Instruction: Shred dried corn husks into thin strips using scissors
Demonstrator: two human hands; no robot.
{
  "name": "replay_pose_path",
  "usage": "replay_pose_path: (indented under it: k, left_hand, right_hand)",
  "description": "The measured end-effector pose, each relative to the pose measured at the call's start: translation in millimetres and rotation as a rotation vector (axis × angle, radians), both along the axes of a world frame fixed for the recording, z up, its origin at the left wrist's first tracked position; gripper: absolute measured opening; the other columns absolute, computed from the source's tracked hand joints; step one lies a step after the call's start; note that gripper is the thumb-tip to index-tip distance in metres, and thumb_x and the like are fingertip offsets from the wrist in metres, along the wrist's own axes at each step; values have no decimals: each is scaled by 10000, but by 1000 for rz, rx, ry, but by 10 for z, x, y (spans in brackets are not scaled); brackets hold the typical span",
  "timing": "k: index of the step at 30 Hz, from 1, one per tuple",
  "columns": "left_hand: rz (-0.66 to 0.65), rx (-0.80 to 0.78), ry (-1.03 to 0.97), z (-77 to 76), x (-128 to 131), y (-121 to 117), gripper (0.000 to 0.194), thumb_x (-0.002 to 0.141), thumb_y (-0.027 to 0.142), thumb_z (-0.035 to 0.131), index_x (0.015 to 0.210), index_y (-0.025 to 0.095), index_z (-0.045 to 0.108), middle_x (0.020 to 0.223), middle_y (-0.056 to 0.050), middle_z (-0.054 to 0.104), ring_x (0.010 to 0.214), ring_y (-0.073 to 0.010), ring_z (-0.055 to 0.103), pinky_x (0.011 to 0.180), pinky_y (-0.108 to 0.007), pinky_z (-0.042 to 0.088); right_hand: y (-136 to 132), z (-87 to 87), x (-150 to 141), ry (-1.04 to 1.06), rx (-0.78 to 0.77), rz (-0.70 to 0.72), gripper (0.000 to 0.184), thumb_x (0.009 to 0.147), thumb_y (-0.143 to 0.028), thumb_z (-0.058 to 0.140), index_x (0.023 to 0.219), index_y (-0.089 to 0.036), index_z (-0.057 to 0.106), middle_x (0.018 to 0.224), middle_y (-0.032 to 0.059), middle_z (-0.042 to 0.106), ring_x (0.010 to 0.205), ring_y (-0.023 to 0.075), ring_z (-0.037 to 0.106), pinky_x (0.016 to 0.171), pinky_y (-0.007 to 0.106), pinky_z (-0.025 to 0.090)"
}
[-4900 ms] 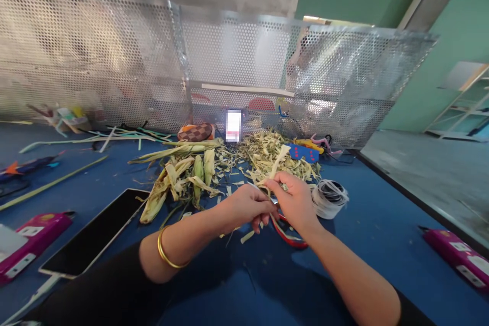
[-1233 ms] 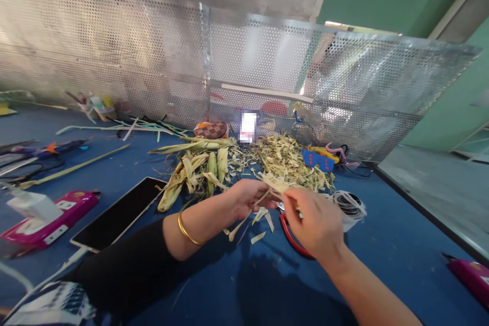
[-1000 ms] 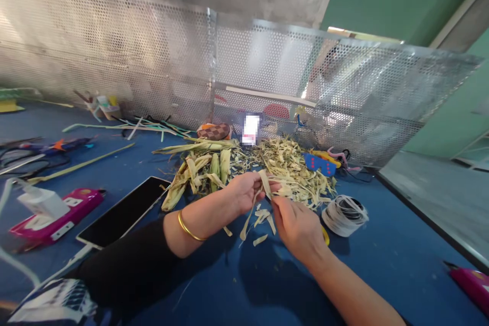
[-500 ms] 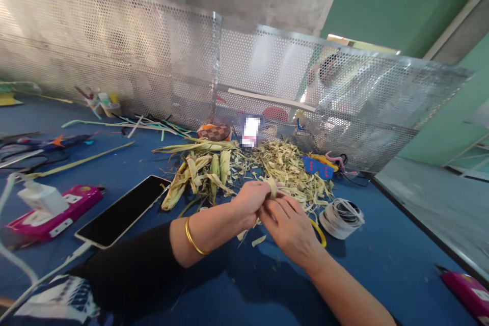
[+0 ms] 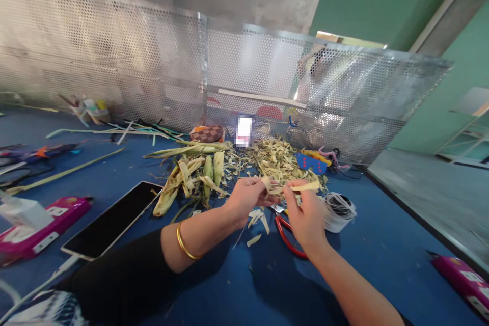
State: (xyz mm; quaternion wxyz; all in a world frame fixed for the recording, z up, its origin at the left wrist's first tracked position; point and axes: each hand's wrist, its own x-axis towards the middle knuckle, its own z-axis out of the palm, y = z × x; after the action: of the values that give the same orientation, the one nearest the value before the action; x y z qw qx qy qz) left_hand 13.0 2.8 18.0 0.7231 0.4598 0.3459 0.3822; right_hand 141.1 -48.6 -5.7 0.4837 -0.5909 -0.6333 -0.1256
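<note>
My left hand (image 5: pixel 246 197), with a gold bangle at the wrist, is closed on a small curled piece of pale corn husk. My right hand (image 5: pixel 308 221) pinches a flat pale corn husk strip (image 5: pixel 312 185) that sticks out past its fingers to the right. Between the hands a thin length joins them, too small to make out. Below my right hand lie red-handled scissors (image 5: pixel 281 234), partly covered by it. Husk scraps (image 5: pixel 254 240) are scattered under my fingers. Just right of my right hand stands a roll of white wire (image 5: pixel 338 216).
Whole dry corn husks (image 5: pixel 183 178) and a shredded husk pile (image 5: pixel 277 158) lie beyond my hands. A phone (image 5: pixel 114 219) and a magenta power strip (image 5: pixel 49 226) are at left. A perforated metal screen (image 5: pixel 153 66) closes off the table's back. A checkered pouch (image 5: pixel 208 134) sits before it.
My right hand has moved away from my left, drawing a husk strip out to the right. The red scissor handles now show beneath it. The view has shifted slightly right.
</note>
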Motion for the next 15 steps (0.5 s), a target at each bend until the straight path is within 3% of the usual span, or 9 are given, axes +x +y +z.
replay_pose_path:
  k: [3, 5, 10, 15]
  left_hand:
    - [3, 76, 15, -27, 1, 10, 207, 833, 241, 531, 828, 96, 679, 603, -42, 641, 519, -97, 597, 563, -198, 492]
    - [3, 104, 27, -58, 5, 21, 195, 821, 257, 558, 827, 99, 671, 593, -33, 631, 513, -94, 591, 549, -192, 490]
    - [69, 82, 60, -110, 8, 35, 187, 776, 293, 627, 826, 113, 633, 625, -36, 645, 534, -109, 612, 546, -204, 498]
    - [-9, 4, 16, -88, 8, 6, 198, 724, 302, 682, 759, 108, 663, 655, -62, 661, 588, -113, 626, 588, -197, 498]
  right_hand:
    - [63, -21, 49, 232, -223, 34, 194, 879, -346, 449, 792, -198, 538, 601, 27, 622, 535, 192, 586, 545, 304, 443]
    - [93, -35, 52, 312, -289, 67, 199, 867, -358, 455, 763, -207, 533, 502, -4, 583, 445, 186, 552, 490, 296, 423]
    - [141, -76, 33, 393, -265, 75, 192, 842, -356, 475, 750, -202, 543, 589, 29, 633, 523, 199, 598, 530, 306, 447]
    - [183, -124, 72, 363, -215, 36, 207, 825, -357, 487, 739, -190, 572, 659, 55, 650, 635, 212, 608, 603, 318, 452]
